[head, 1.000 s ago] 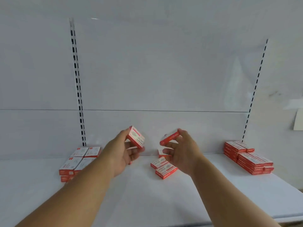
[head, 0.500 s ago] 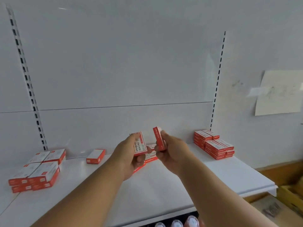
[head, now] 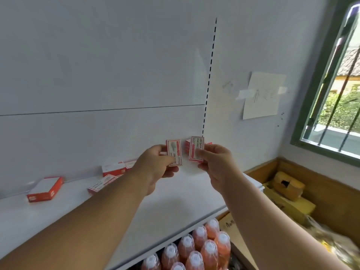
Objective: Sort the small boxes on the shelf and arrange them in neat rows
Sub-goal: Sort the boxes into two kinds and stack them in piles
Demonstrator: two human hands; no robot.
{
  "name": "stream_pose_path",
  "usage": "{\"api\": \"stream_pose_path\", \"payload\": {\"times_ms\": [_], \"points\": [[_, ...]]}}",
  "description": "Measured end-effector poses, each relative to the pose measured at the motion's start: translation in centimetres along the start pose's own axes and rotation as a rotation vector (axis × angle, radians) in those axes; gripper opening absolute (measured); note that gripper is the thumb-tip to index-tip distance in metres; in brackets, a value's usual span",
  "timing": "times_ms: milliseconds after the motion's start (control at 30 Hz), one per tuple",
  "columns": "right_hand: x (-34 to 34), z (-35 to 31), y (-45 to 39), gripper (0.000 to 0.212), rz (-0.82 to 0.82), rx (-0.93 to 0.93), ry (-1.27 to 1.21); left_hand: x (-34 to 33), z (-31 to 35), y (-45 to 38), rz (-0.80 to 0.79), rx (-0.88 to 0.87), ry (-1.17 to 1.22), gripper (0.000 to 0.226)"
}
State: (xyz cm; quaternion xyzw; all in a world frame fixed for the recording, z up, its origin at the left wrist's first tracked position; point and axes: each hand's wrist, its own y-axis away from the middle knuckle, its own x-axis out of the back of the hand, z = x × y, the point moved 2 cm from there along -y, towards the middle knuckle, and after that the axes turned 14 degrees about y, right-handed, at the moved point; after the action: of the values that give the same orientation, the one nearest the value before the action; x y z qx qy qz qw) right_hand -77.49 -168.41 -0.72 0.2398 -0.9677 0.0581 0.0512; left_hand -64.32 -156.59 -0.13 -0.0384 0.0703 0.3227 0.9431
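Both boxes have turned upright, faces toward the camera. The left hand (head: 155, 168) pinches one box (head: 174, 152), the right hand (head: 216, 162) another (head: 196, 151), above the shelf (head: 175, 199); light fingertip grips risk a drop.

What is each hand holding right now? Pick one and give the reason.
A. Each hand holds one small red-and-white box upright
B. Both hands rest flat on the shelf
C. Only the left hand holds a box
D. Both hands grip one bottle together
A: the left hand pinches one small box and the right hand pinches another box, both upright above the shelf.
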Motion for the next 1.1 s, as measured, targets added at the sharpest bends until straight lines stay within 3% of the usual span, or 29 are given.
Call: {"api": "stream_pose_path", "payload": {"times_ms": [233,367,533,767,967,1100], "points": [[5.8,-0.1,-6.3,0.017,0.155,0.034,0.235,-5.2,0.4,-3.2,0.139,-0.116,-0.119,0.033],[8.1,0.3,-10.2,0.022,0.07,0.046,0.427,-8.8,-1.1,-5.7,0.166,-0.105,-0.145,0.031],[9.6,1.1,-13.9,0.018,-0.044,0.155,0.677,-12.1,-2.8,-8.6,0.238,-0.092,-0.282,0.013],[9.6,1.7,-16.4,0.019,-0.239,0.288,0.982,-13.5,-2.9,-9.7,0.35,-0.093,-0.546,0.015],[9.7,1.2,-16.5,0.011,-0.271,0.39,1.061,-14.9,-2.8,-9.5,0.328,-0.097,-0.756,0.018],[9.6,1.2,-16.7,0.004,-0.267,0.425,1.027,-15.0,-2.9,-9.4,0.364,-0.135,-0.77,0.016]]}}
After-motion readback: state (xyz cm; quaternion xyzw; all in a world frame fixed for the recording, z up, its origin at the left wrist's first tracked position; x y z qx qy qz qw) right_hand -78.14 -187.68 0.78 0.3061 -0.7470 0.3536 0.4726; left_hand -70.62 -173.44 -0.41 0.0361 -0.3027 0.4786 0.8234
